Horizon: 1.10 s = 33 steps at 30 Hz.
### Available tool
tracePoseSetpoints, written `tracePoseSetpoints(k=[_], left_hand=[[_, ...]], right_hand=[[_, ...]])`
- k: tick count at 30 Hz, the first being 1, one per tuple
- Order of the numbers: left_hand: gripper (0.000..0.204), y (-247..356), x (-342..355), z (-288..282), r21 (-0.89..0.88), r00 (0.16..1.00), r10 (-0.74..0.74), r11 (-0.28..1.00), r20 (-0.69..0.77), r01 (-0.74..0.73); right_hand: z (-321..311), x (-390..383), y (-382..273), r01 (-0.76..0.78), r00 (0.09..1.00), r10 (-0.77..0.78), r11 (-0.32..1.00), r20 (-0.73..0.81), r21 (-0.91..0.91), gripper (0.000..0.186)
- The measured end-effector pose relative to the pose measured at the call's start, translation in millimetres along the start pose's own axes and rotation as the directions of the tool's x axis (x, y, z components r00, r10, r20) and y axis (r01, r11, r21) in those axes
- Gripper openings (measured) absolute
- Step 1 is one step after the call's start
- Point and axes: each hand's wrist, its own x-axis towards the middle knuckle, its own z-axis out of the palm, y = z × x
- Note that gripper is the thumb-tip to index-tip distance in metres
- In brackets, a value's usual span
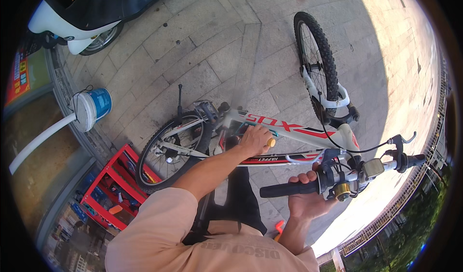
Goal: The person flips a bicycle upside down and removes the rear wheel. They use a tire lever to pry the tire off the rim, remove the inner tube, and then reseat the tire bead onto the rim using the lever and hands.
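Observation:
A white bicycle frame point(301, 132) with red markings lies below me. My left hand point(253, 139) is closed around a yellow-ended tool point(271, 142) at the middle of the frame, beside a teal piece; its working end is hidden. A pale, blurred haze point(234, 115) shows over the crank area. My right hand point(304, 202) grips the black handlebar grip point(279, 190), near a bell point(342, 193), brake levers and cables. The rear wheel point(169, 151) is at left; the front wheel point(318, 65) in its white fork points away at upper right.
A white scooter point(87, 24) stands at top left. A bucket point(99, 108) with a white pipe sits by a glass shopfront. A red tool cart point(103, 185) is beside the rear wheel. An orange object point(279, 226) lies on the paved ground point(226, 45) by my right forearm.

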Motion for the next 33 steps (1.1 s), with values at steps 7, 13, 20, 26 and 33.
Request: tracePoseSetpoints(k=[7,13,20,26,33], left_hand=[[0.031,-6.8,-2.6,0.2,-0.096,0.996,0.048,0.994,-0.070,-0.055],[0.036,-3.1,-1.6,-5.0,-0.147,1.000,0.001,0.989,0.004,0.000],[0.048,-13.9,-90.4,-64.7,-0.167,0.927,-0.356,0.927,-0.119,0.335],[0.030,-65.1,-282.8,-102.5,-0.246,0.577,-0.808,0.587,-0.120,0.771],[0.033,56.2,-317.4,-140.3,-0.449,0.658,-0.715,0.521,0.236,0.726]], right_hand=[[4.2,2.4,3.5,0.028,0.999,-0.028,0.999,0.014,0.041,0.097],[2.4,3.2,2.4,0.024,0.999,-0.025,1.000,0.041,0.019,0.094],[-8.7,-6.1,2.5,0.018,0.998,-0.017,0.999,0.056,-0.032,0.090],[-17.4,-25.8,-4.4,0.101,0.995,-0.089,0.936,0.051,-0.336,0.091],[-35.9,-39.6,-22.0,-0.070,0.970,-0.121,0.696,-0.213,-0.715,0.052]])
